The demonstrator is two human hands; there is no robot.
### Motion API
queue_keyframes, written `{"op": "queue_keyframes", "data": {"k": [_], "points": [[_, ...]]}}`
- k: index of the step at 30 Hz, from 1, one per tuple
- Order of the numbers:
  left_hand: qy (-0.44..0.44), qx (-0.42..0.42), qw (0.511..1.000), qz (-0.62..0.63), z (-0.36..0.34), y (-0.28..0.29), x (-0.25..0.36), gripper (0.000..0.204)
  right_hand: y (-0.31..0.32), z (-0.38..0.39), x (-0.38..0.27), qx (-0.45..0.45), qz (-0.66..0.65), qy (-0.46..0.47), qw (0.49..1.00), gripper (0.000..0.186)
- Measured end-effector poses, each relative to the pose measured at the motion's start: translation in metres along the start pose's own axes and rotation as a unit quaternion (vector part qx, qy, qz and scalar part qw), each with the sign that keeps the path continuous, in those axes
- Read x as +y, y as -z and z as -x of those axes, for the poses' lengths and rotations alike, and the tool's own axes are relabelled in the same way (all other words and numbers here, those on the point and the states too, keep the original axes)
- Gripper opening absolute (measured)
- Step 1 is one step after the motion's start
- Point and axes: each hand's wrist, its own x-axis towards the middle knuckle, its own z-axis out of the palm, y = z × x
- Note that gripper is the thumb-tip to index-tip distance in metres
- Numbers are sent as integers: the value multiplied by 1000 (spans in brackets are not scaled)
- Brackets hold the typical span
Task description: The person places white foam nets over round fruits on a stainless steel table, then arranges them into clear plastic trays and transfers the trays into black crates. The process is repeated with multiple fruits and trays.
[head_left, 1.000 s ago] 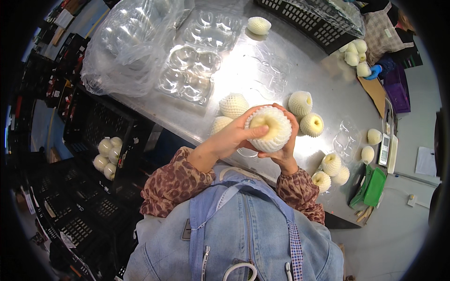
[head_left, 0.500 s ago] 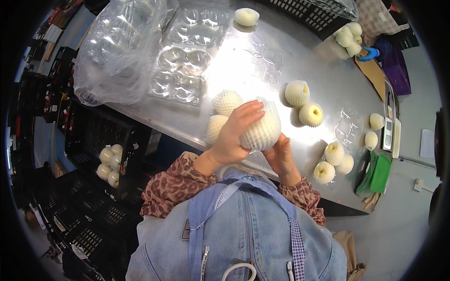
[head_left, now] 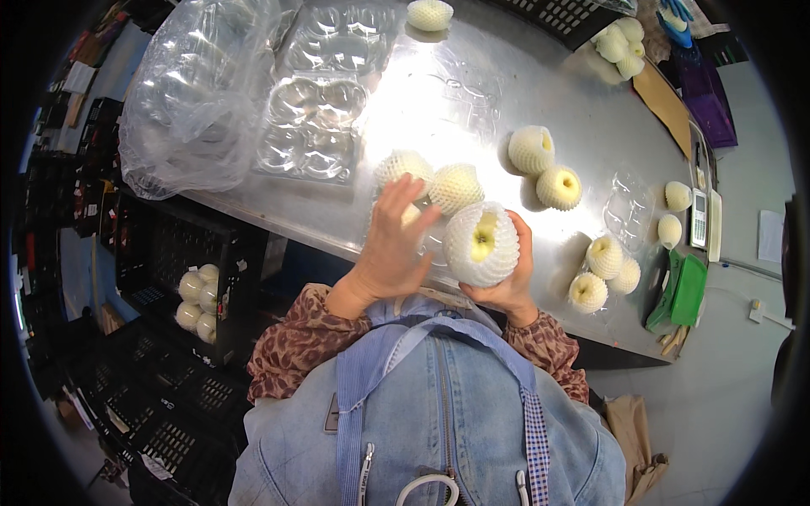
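Right hand: thumb and fingers curled around a round, pale-yellow fruit in a white foam net, gripped from its right side. Fruit held up near the middle of the near edge of the silver metal worktop; net opening faces the camera, stem hollow visible.

Left hand: fingers spread, gripping nothing, just left of the held fruit. It partly covers a cluster of white foam-netted fruits; contact cannot be told.

Toward the worktop's left end: clear moulded plastic trays. Near right corner: bright green plastic container.
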Motion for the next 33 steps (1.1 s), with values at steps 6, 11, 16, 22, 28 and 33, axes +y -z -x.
{"op": "queue_keyframes", "data": {"k": [6, 11, 16, 22, 28, 33], "points": [[140, -84, 986, -45, 27, 0, -20, 98, 4, 9, 23, 15, 194, -63, 979, 92], [152, -124, 979, -59, 38, -11, -26, 99, -6, 6, 42, -16, 371, -24, 928, 83], [164, -134, 975, -60, 41, -13, -28, 93, -18, 7, 49, -27, 505, 15, 863, 82], [166, -146, 973, -60, 42, -13, -26, 93, -35, 1, 49, -53, 583, -25, 810, 88], [162, -135, 976, -52, 40, -13, -27, 92, -30, -7, 26, -18, 557, 53, 829, 74], [160, -133, 977, -51, 40, -15, -29, 90, -43, -26, 43, -51, 564, 65, 821, 30]]}}
